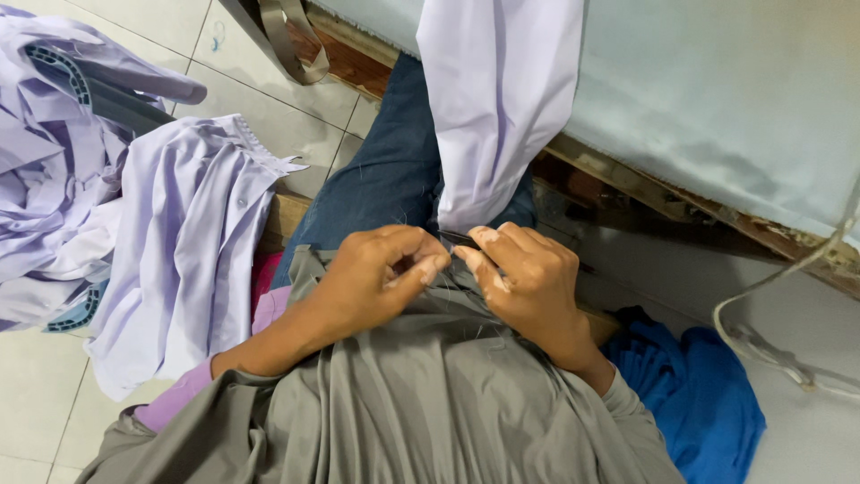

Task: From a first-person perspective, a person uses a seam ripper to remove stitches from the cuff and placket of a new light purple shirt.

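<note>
A pale lilac sleeve (497,99) hangs down from the padded table edge to my lap. My left hand (376,278) is closed just below its cuff, fingertips pinched on something too small to make out. My right hand (528,282) is closed beside it, gripping a small dark tool (459,238) that looks like thread snips, its tip at the cuff. Both hands meet over my grey garment (430,403) and blue jeans (385,170).
A heap of lilac shirts (134,206) lies on the tiled floor at left. The padded light-blue table (735,99) with a worn wooden edge fills the upper right. Blue cloth (699,394) sits at lower right, with a white cord (788,358) beside it. A grey strap (291,45) hangs at top.
</note>
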